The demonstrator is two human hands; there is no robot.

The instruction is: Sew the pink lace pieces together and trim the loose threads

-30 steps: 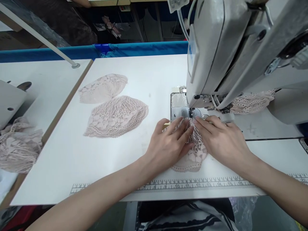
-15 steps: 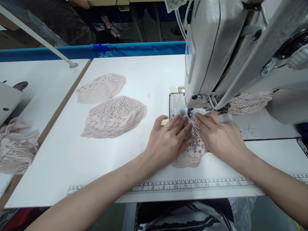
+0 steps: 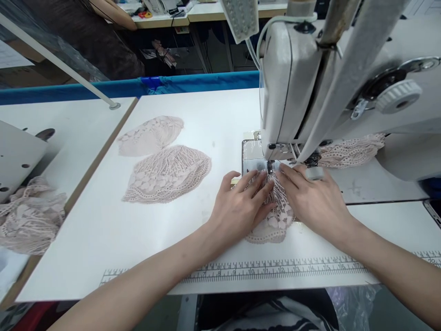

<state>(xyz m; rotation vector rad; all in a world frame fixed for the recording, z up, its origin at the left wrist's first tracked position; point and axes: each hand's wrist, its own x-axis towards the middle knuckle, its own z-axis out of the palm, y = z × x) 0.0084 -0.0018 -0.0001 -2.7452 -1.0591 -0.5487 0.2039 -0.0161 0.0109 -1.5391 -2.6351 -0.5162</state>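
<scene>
A pale pink lace piece (image 3: 272, 227) lies on the sewing machine's bed, its far end under the presser foot (image 3: 270, 166). My left hand (image 3: 239, 200) rests flat on the lace's left side, fingers spread and pointing at the foot. On the other side, my right hand (image 3: 312, 195) lies with stretched fingers on the lace's right edge, fingertips close beside the foot. Both palms face down, pressing the lace rather than gripping it. The sewing machine (image 3: 279, 92) stands over the fingertips and hides part of the right hand's far side.
Two flat lace pieces (image 3: 167, 174) lie left on the white table (image 3: 103, 239). More lace (image 3: 351, 151) sits behind the needle area, and a lace heap (image 3: 34, 220) lies at far left. A printed ruler (image 3: 255, 271) runs along the front edge. A person's arm (image 3: 113, 14) shows behind.
The camera view has tilted up slightly, so the scene sits lower and more of the machine shows. Both hands stay on the lace in nearly the same place by the presser foot.
</scene>
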